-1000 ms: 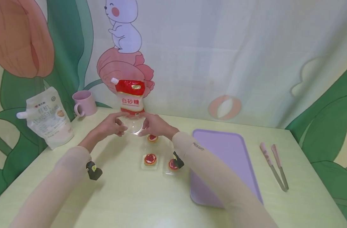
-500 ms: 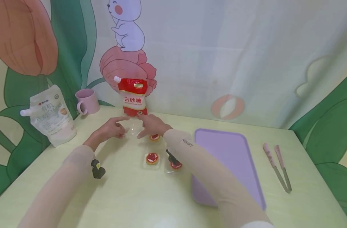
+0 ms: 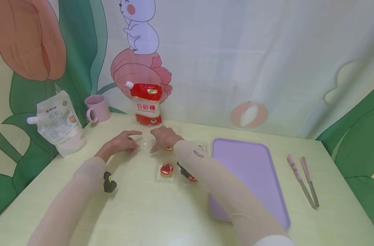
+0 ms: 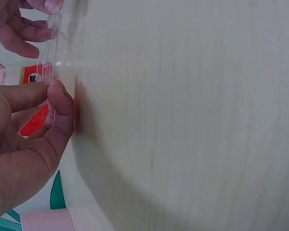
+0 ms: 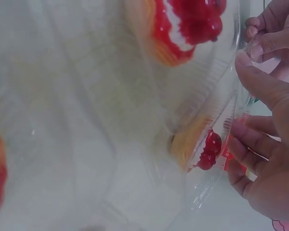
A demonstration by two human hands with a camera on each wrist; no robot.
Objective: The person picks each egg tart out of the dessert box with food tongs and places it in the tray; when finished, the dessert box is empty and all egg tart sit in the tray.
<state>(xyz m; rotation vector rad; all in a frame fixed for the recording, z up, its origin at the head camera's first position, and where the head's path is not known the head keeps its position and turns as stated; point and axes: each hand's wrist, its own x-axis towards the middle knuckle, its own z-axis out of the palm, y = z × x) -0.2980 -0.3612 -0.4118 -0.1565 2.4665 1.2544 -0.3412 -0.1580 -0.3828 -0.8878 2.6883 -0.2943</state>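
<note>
Between both hands is a thin clear plastic container (image 3: pixel 145 142), low over the table and hard to see against it. My left hand (image 3: pixel 121 142) pinches its left edge between thumb and forefinger; the left wrist view shows the plastic edge (image 4: pixel 51 54) running up to the other hand. My right hand (image 3: pixel 164 137) holds the opposite side, thumb on one face and fingers behind. Just in front of the right hand are small fruit tarts with red topping, one (image 3: pixel 167 170) in its own clear box and another (image 3: pixel 191 179) partly under the right sleeve.
A red and white sugar pouch (image 3: pixel 147 106) stands behind the hands. A pink mug (image 3: pixel 98 108) and a white spouted pouch (image 3: pixel 61 124) are at the left. Right of the arms lie a purple tray (image 3: pixel 245 164) and pink-handled tongs (image 3: pixel 303 182).
Both hands have come down with the clear container, which was held up in front of the sugar pouch and is now lower. The head view has shifted slightly left.
</note>
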